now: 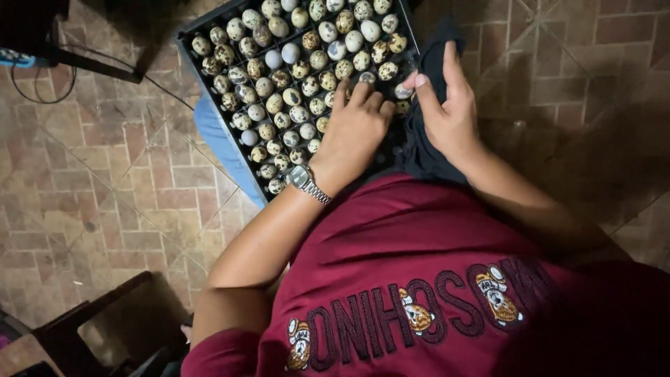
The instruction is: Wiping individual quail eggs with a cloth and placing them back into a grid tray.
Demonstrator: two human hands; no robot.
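Over on the left, a black tray (187, 36) packed with speckled eggs (279, 70) sat tilted above the tiled floor (105, 174), a blue slab (220, 143) showing beneath its edge. The left hand (356, 132), wristwatch (307, 183) on, lay flat on the tray's near rows, fingers loosely together, holding nothing visible. Just beside it, the right hand (447, 112) pinched one egg (403, 91) between thumb and forefinger, against a dark cloth (429, 150).
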